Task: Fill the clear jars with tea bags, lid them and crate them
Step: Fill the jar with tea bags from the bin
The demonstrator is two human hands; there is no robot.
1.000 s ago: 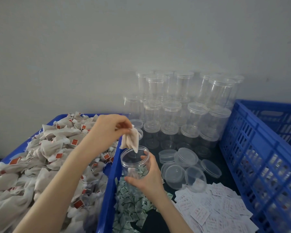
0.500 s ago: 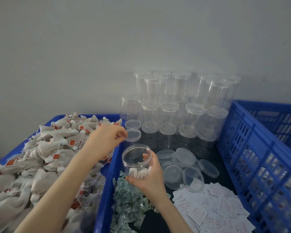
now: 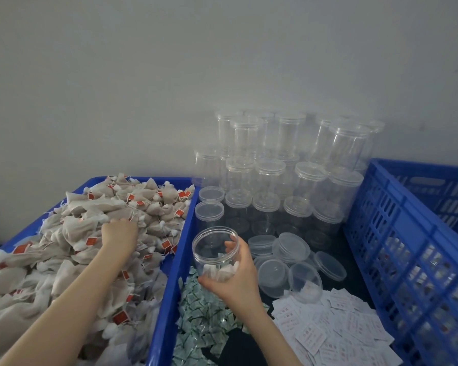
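Observation:
My right hand [image 3: 237, 280] grips an open clear jar [image 3: 214, 250], tilted toward me, with a few tea bags lying at its bottom. My left hand [image 3: 121, 233] reaches into the heap of tea bags [image 3: 85, 249] with red tags in the blue tray [image 3: 169, 286] on the left, its fingers down among the bags; what they hold is hidden. Loose clear lids [image 3: 288, 249] lie just right of the held jar. The blue slatted crate [image 3: 397, 233] stands at the right.
Stacks of lidded clear jars [image 3: 283, 175] stand against the grey wall behind. Small green-white sachets [image 3: 204, 320] are piled below the held jar, and white paper slips [image 3: 333, 328] are scattered beside them on a dark surface.
My left hand dropped a tea bag into the jar, then moved left and down into the tea bag heap. My right hand kept holding the jar.

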